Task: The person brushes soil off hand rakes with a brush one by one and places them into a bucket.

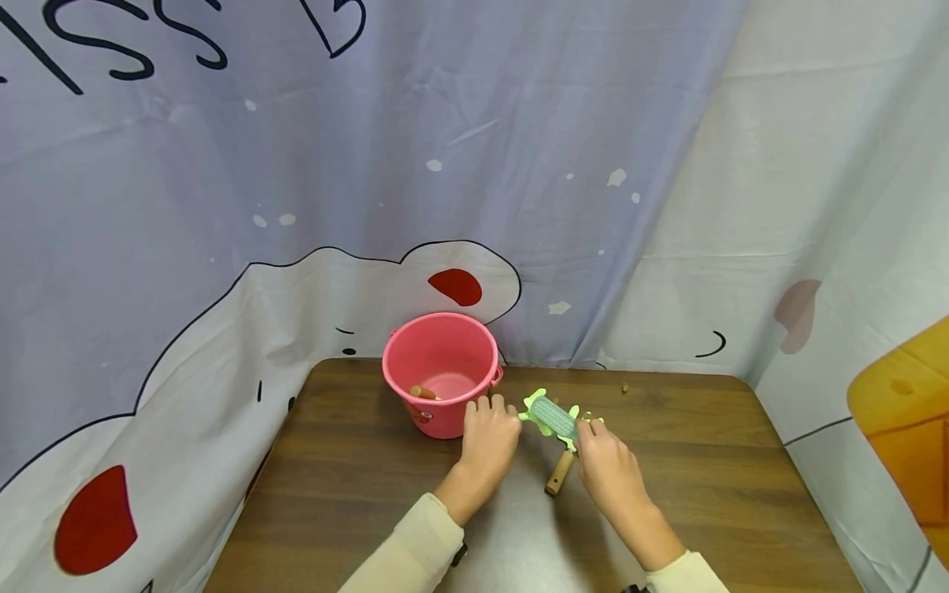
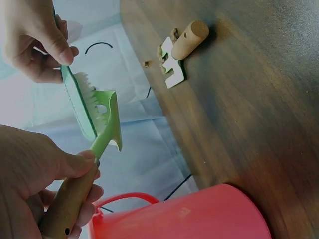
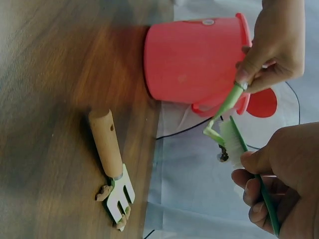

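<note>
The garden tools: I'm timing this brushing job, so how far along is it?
Possibly done: a wooden-handled tool is in the pink bucket, though its cleanness can't be judged. In hand: the left hand holds a green tool, the right hand a brush, bristles at the tool's head. Likely remaining: the fork on the table, with brown bits at its head.

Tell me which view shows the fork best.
The right wrist view: the fork lies in plain sight there from handle to prongs. The left wrist view foreshortens its handle; the head view shows the handle, but the brush and right hand hide much of the prongs.
</note>
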Demonstrator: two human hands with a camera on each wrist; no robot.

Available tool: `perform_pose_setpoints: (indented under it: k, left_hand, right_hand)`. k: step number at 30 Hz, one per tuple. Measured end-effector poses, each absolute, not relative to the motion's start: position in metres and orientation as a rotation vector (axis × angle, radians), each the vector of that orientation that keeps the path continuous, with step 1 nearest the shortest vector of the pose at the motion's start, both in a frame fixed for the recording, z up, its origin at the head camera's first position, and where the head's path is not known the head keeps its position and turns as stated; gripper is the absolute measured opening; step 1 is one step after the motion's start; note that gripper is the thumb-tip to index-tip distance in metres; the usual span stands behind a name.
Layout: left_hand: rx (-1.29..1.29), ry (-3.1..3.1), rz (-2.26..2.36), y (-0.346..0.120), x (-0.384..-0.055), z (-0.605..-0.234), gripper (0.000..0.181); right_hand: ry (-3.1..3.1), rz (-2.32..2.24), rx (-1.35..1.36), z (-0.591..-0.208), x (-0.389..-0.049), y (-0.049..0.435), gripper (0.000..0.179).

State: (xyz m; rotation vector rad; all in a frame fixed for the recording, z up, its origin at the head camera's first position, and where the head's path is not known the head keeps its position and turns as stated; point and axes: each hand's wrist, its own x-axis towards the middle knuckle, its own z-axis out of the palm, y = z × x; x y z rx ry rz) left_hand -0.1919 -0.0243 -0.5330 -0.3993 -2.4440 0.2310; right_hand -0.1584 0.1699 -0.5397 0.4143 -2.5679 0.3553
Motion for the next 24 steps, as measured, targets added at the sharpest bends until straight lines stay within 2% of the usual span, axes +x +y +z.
perform_pose_setpoints:
  k: [24]
  left_hand:
    - [-0.406, -2.461, 0.218, -0.027, -0.190, -0.534, 0.012]
  right_hand:
    - [-2.597, 0.461, 0.356, -0.535, -0.168, 0.196, 0.030]
